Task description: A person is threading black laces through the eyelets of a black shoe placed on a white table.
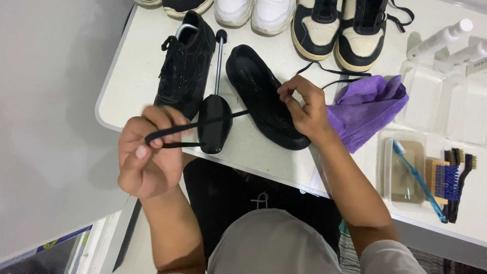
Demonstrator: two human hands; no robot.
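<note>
The black shoelace (203, 124) is stretched almost level between my 2 hands, above the front edge of the white table (253, 147). My left hand (147, 157) is clenched around 1 end of it, where the lace makes a loop around the fingers, and my right hand (304, 109) pinches the other end between thumb and fingers, just above the black insole (266, 96). The lace is fully free of any shoe, so I judge the unlacing of this part as done; the insole also lies flat on the table outside its shoe. Beside it the black high sneaker (185, 63) stands with a shoe tree inside, and a second black shoe tree (215, 116) lies between sneaker and insole, under the stretched lace, not yet put in anything. I cannot tell if this sneaker has all its laces. A second thin black lace (329, 71) lies near the purple cloth (368, 109), which is crumpled on the right of my hand. Cleaning seems not started, as I see it: the blue toothbrush (418, 180) rests across a clear tray (385, 172), the small brushes (454, 177) are beside it, and 2 white bottles (446, 43) lie at the far right, all untouched. At the back stand a pair of white sneakers (253, 15) and a black and cream pair (337, 30).
</note>
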